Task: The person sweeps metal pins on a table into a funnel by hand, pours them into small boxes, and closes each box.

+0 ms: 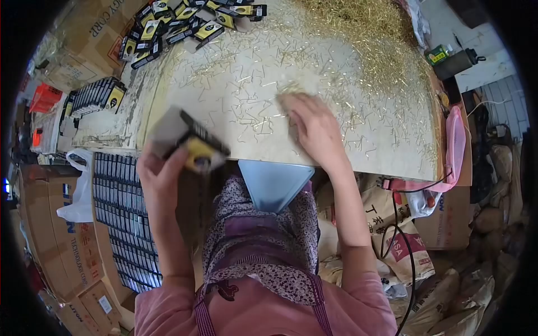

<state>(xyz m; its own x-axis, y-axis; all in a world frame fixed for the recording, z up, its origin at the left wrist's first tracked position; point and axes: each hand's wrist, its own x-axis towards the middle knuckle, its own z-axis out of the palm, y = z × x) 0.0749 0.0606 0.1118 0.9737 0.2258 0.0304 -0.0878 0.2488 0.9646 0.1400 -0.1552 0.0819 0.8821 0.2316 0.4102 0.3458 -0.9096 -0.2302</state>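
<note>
Wires (386,61), gold & bent, lie strewn over most of the tabletop (386,159), heaped at its far R corner. Pile of boxes (179,25) sits at far L corner. Blue tray (276,185) juts from near edge, approx. mid. R hand (315,123) is over wires, just in from near edge, fingers part-curled; can't tell if it grips any. L hand (159,171), by near L corner, pinches 1 box (203,151), black/yellow, blurred, btwn thumb & fingers.

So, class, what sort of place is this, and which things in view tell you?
Likely a small packing workshop: gold-coloured wire-like pieces are heaped on the worktable, small black-and-yellow boxes are piled at its far left, and the left hand holds a similar box.
</note>
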